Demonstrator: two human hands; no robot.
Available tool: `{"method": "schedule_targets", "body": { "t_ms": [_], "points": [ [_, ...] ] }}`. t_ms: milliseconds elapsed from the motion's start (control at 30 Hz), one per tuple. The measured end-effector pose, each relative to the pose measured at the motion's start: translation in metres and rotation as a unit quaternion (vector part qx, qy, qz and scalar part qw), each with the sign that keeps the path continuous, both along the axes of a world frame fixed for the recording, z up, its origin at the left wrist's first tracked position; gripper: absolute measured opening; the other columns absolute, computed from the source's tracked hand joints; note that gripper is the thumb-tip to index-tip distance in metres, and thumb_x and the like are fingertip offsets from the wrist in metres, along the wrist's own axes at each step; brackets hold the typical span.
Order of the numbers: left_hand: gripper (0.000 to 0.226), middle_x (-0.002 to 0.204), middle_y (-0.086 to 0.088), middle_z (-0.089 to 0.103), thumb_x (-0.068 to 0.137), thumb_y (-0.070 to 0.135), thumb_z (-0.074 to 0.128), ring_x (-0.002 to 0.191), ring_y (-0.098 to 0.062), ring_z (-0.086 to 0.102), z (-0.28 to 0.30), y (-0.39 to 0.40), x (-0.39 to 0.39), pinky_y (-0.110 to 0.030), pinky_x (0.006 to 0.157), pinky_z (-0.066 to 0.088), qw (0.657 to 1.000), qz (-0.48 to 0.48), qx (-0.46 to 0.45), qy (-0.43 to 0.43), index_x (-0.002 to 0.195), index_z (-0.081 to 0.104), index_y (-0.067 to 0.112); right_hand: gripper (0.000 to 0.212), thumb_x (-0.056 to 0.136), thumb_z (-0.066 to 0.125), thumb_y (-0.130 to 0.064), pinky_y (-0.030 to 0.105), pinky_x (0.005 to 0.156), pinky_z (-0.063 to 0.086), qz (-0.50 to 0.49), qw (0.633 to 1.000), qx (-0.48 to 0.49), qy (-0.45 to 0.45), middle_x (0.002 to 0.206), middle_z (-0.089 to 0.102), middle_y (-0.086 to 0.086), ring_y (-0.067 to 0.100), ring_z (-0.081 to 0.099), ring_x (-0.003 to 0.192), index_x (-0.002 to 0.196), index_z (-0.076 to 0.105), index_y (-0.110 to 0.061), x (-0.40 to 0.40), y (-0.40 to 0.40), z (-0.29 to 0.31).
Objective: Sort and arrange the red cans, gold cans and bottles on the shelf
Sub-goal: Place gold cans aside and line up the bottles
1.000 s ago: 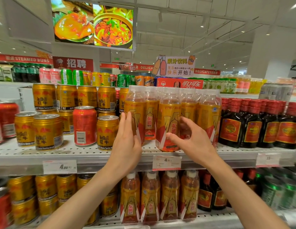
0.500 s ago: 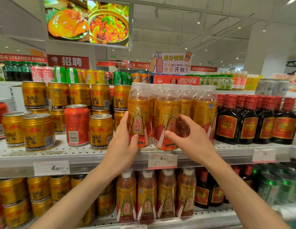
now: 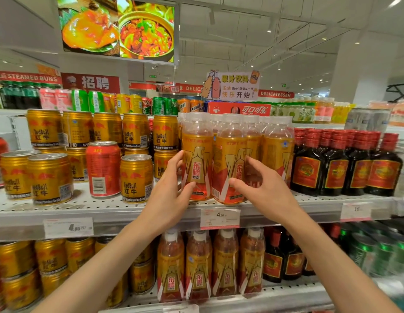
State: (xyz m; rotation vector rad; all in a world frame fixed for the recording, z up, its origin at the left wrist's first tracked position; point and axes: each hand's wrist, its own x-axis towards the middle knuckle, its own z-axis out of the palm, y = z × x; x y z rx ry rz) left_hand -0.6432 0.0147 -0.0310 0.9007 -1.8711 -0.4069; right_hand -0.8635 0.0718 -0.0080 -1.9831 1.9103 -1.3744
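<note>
Two orange-labelled clear bottles stand at the front of the white shelf (image 3: pixel 106 207). My left hand (image 3: pixel 171 190) wraps the left bottle (image 3: pixel 197 154), thumb on its lower label. My right hand (image 3: pixel 262 190) curls around the right bottle (image 3: pixel 228 154), thumb in front and fingers behind. More of the same bottles (image 3: pixel 277 152) stand behind and to the right. A lone red can (image 3: pixel 103 169) stands among gold cans (image 3: pixel 136 178) on the left of the shelf, where further gold cans (image 3: pixel 45 129) are stacked two high at the back.
Dark bottles with red caps (image 3: pixel 345 163) fill the shelf's right part. The lower shelf holds gold cans (image 3: pixel 49 258), orange bottles (image 3: pixel 198 265) and dark bottles. Price tags (image 3: pixel 220 219) hang on the shelf edge. A food screen (image 3: pixel 117 28) hangs overhead.
My left hand has closed its thumb onto the left bottle's front. The two front bottles now stand side by side at the shelf edge. The view has shifted slightly.
</note>
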Motion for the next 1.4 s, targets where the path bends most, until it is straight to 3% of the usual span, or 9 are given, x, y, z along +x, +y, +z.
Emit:
{"method": "schedule_targets", "body": {
  "t_ms": [200, 400, 633, 700, 767, 833, 967, 1100, 1400],
  "points": [
    [0.079, 0.159, 0.003, 0.035, 0.098, 0.023, 0.061, 0.144, -0.01, 0.037, 0.0, 0.0, -0.002, -0.036, 0.11, 0.045, 1.0, -0.012, 0.004, -0.003, 0.158, 0.011, 0.033, 0.08, 0.087, 0.071, -0.051, 0.026, 0.096, 0.038, -0.024, 1.0, -0.014, 0.002, 0.125, 0.045, -0.018, 0.003, 0.045, 0.119, 0.154, 0.038, -0.024, -0.001, 0.005, -0.001],
    [0.082, 0.162, 0.002, 0.03, 0.098, 0.023, 0.062, 0.147, -0.013, 0.034, 0.002, 0.002, -0.011, -0.039, 0.115, 0.04, 1.0, -0.014, 0.01, -0.017, 0.159, 0.007, 0.031, 0.079, 0.088, 0.07, -0.052, 0.025, 0.093, 0.037, -0.028, 0.999, -0.023, -0.001, 0.138, 0.05, -0.012, 0.002, 0.044, 0.117, 0.154, 0.037, -0.025, -0.001, 0.01, -0.001],
    [0.081, 0.161, 0.003, 0.031, 0.098, 0.029, 0.061, 0.145, -0.009, 0.035, 0.0, 0.001, -0.006, -0.042, 0.113, 0.043, 0.999, -0.002, -0.006, -0.033, 0.159, 0.007, 0.035, 0.076, 0.088, 0.067, -0.057, 0.038, 0.108, 0.047, -0.024, 1.0, 0.005, 0.0, 0.148, 0.052, -0.008, 0.011, 0.053, 0.128, 0.152, 0.04, -0.026, -0.007, 0.018, -0.008],
    [0.077, 0.158, 0.003, 0.037, 0.098, 0.03, 0.061, 0.142, -0.005, 0.036, -0.002, 0.001, -0.005, -0.031, 0.108, 0.047, 0.999, 0.012, -0.02, -0.034, 0.158, 0.014, 0.033, 0.072, 0.088, 0.069, -0.054, 0.035, 0.099, 0.054, -0.021, 1.0, 0.004, -0.014, 0.139, 0.059, -0.009, 0.006, 0.061, 0.113, 0.149, 0.043, -0.028, -0.01, 0.02, -0.013],
    [0.07, 0.152, 0.007, 0.043, 0.097, 0.031, 0.062, 0.132, 0.001, 0.041, -0.005, 0.007, -0.003, -0.005, 0.09, 0.044, 0.998, 0.027, -0.033, -0.035, 0.156, 0.025, 0.029, 0.066, 0.089, 0.07, -0.049, 0.021, 0.087, 0.054, -0.017, 0.999, -0.002, -0.036, 0.127, 0.062, -0.011, 0.001, 0.061, 0.104, 0.146, 0.046, -0.027, -0.011, 0.023, -0.018],
    [0.061, 0.146, 0.012, 0.048, 0.096, 0.032, 0.064, 0.125, 0.005, 0.046, -0.007, 0.017, 0.003, 0.003, 0.081, 0.042, 0.999, 0.015, -0.027, -0.013, 0.15, 0.038, 0.029, 0.054, 0.091, 0.07, -0.042, 0.013, 0.076, 0.052, -0.01, 0.996, -0.023, -0.081, 0.115, 0.064, -0.014, -0.003, 0.062, 0.099, 0.14, 0.053, -0.028, -0.009, 0.032, -0.023],
    [0.043, 0.121, 0.019, 0.064, 0.094, 0.03, 0.066, 0.109, 0.003, 0.062, -0.015, 0.044, 0.019, -0.018, 0.089, 0.055, 0.998, -0.027, 0.012, 0.052, 0.135, 0.052, 0.033, 0.029, 0.092, 0.068, -0.04, 0.023, 0.083, 0.056, 0.01, 0.982, -0.043, -0.184, 0.107, 0.069, -0.016, -0.004, 0.067, 0.097, 0.12, 0.061, -0.038, 0.0, 0.053, -0.046],
    [0.035, 0.107, 0.019, 0.072, 0.095, 0.029, 0.065, 0.103, 0.0, 0.066, -0.038, 0.065, 0.039, -0.013, 0.084, 0.052, 0.996, -0.033, 0.071, 0.047, 0.127, 0.056, 0.04, 0.026, 0.092, 0.07, -0.029, 0.033, 0.086, 0.06, 0.052, 0.964, 0.019, -0.26, 0.096, 0.074, -0.009, 0.006, 0.073, 0.09, 0.117, 0.065, -0.031, 0.019, 0.063, -0.084],
    [0.024, 0.101, 0.003, 0.076, 0.091, 0.022, 0.067, 0.095, -0.017, 0.072, -0.099, 0.081, 0.093, -0.043, 0.094, 0.054, 0.97, 0.013, 0.195, 0.142, 0.115, 0.067, 0.03, 0.021, 0.09, 0.072, -0.027, 0.036, 0.082, 0.062, 0.052, 0.953, 0.102, -0.281, 0.09, 0.075, -0.004, 0.012, 0.072, 0.084, 0.11, 0.068, -0.033, 0.063, 0.051, -0.131]
  ]
}}
